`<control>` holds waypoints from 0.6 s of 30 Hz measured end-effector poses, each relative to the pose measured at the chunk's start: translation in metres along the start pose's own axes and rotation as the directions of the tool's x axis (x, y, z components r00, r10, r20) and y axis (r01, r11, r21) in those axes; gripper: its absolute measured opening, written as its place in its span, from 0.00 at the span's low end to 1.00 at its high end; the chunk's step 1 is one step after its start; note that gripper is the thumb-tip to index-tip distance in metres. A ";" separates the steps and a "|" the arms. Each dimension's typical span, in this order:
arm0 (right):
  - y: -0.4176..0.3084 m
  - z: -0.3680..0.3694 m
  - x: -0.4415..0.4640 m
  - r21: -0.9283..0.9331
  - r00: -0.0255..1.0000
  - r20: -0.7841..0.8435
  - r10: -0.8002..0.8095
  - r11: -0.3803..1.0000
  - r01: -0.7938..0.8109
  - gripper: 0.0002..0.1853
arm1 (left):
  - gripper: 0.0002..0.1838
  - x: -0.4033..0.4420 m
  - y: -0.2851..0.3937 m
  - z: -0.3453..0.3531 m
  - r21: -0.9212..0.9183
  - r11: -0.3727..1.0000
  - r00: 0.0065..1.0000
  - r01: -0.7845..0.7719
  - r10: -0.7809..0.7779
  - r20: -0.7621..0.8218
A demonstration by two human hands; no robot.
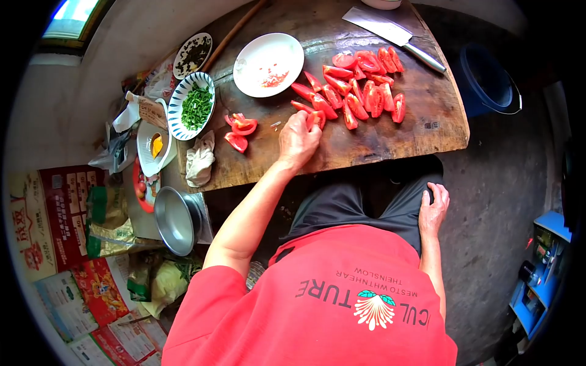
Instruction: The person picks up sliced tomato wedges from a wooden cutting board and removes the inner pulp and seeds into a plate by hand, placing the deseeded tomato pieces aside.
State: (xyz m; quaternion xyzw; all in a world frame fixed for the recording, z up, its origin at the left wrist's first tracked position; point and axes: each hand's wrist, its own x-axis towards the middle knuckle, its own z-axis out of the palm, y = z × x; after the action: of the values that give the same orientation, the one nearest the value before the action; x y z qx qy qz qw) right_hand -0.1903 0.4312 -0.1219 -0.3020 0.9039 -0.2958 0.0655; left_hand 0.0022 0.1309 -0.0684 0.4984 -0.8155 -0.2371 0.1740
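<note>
My left hand (pixel 299 141) is over the near part of the wooden table (pixel 390 143), its fingers closed on a tomato wedge (pixel 315 119) at the edge of the pile. Many red tomato wedges (pixel 356 105) lie spread to its right and beyond it. A few more tomato pieces (pixel 242 125) sit apart on the left. My right hand (pixel 434 207) rests on my right thigh below the table edge, fingers spread and holding nothing. Beyond the left hand stands a white plate (pixel 268 55) with red tomato residue.
A cleaver (pixel 390 32) lies at the far right of the table. Along the left are a bowl of chopped greens (pixel 196 107), a dish of dark bits (pixel 193 56), a crumpled cloth (pixel 199 160) and a metal basin (pixel 174 221). A blue bucket (pixel 485 79) stands at right.
</note>
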 end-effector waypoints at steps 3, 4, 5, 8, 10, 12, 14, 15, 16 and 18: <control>0.002 0.001 0.000 0.006 1.000 -0.003 0.000 1.000 0.000 0.13 | 0.17 0.010 -0.018 -0.011 -0.163 0.982 0.994 0.090 -0.078 0.079; 0.002 0.002 0.000 0.007 1.000 -0.004 0.002 1.000 -0.002 0.13 | 0.17 0.012 -0.021 -0.018 -0.181 0.977 0.991 0.109 -0.093 0.095; 0.002 0.002 -0.001 0.008 1.000 -0.005 0.005 1.000 -0.005 0.13 | 0.16 0.015 -0.020 -0.029 -0.212 0.963 0.980 0.166 -0.138 0.144; -0.004 -0.001 -0.001 0.003 1.000 -0.003 0.013 1.000 -0.013 0.13 | 0.14 0.026 -0.048 -0.036 -0.230 0.960 0.979 0.158 -0.121 0.167; -0.018 -0.004 -0.004 -0.045 0.998 -0.026 -0.056 0.997 0.055 0.13 | 0.12 0.026 -0.050 -0.041 -0.186 0.974 0.967 0.127 -0.080 0.242; -0.039 -0.007 -0.004 -0.019 0.988 -0.031 -0.151 0.988 0.151 0.14 | 0.13 0.020 -0.040 -0.046 -0.024 1.000 0.970 -0.016 0.021 0.243; -0.081 -0.009 -0.001 0.280 0.985 0.070 -0.159 0.951 0.134 0.14 | 0.14 0.018 -0.037 -0.044 -0.094 0.994 0.957 0.062 -0.033 0.288; -0.100 -0.003 0.000 0.440 0.976 0.198 -0.088 0.898 -0.008 0.14 | 0.14 0.018 -0.033 -0.044 -0.113 0.989 0.955 0.093 -0.056 0.291; -0.119 0.005 0.004 0.566 0.942 0.332 -0.042 0.808 -0.163 0.14 | 0.14 0.018 -0.029 -0.044 -0.135 0.983 0.953 0.123 -0.079 0.293; -0.157 0.014 0.019 0.626 0.871 0.454 -0.187 0.763 -0.162 0.15 | 0.12 0.019 -0.022 -0.052 -0.308 0.910 0.913 0.279 -0.152 0.378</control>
State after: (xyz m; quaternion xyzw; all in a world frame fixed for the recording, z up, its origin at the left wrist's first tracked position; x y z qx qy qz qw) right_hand -0.1216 0.3127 -0.0418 -0.3315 0.6966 -0.5026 0.3903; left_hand 0.0376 0.0944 -0.0366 0.4973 -0.7158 -0.4823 0.0879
